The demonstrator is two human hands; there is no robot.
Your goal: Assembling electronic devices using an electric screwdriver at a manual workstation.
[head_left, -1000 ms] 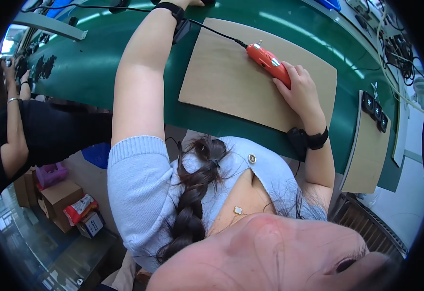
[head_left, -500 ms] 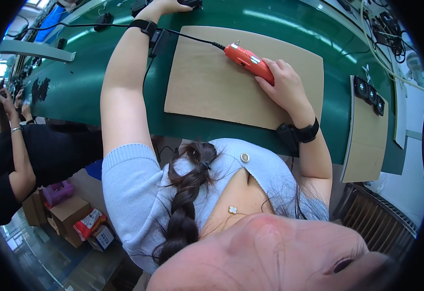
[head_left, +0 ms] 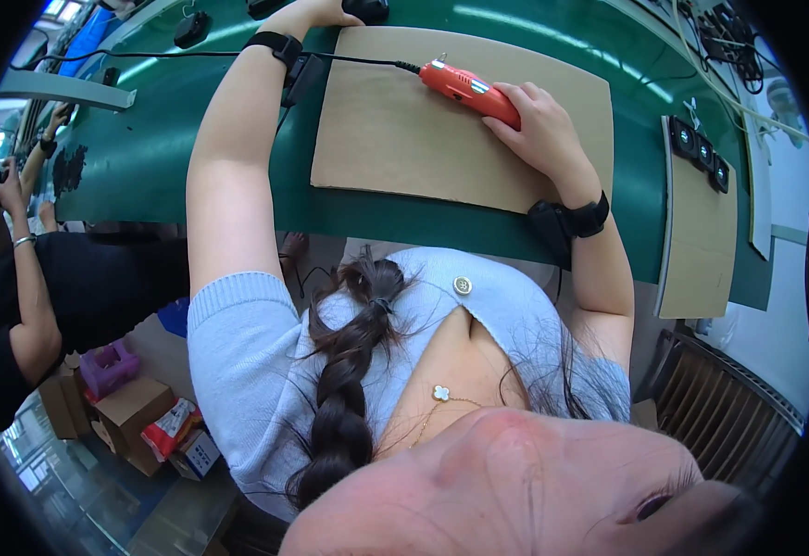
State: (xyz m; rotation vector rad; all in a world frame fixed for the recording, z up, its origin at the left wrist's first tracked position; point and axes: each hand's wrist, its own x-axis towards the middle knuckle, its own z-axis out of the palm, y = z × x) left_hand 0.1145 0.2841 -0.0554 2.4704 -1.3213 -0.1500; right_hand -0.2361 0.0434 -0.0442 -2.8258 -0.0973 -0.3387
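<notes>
My right hand (head_left: 541, 128) is closed round the rear of a red corded electric screwdriver (head_left: 469, 90). The tool is held over a brown cardboard sheet (head_left: 404, 148) on the green table, with its black cord (head_left: 367, 61) running off to the left past my left wrist. At the top edge of the picture, my left hand (head_left: 326, 13) reaches beyond the cardboard's far left corner, beside a small black part (head_left: 367, 9). Most of its fingers are out of the picture, so its grip is hidden. Black bands with small boxes sit on both wrists.
Several black square parts with round faces (head_left: 684, 137) lie on a second cardboard strip (head_left: 696, 232) at the right. Another black part (head_left: 191, 30) lies far left. A grey metal arm (head_left: 66, 88) juts over the table. A person in black (head_left: 80, 287) works at the left.
The table and everything on it sit slightly higher in the picture. My left hand shows less at the top edge. The right hand keeps its hold on the screwdriver.
</notes>
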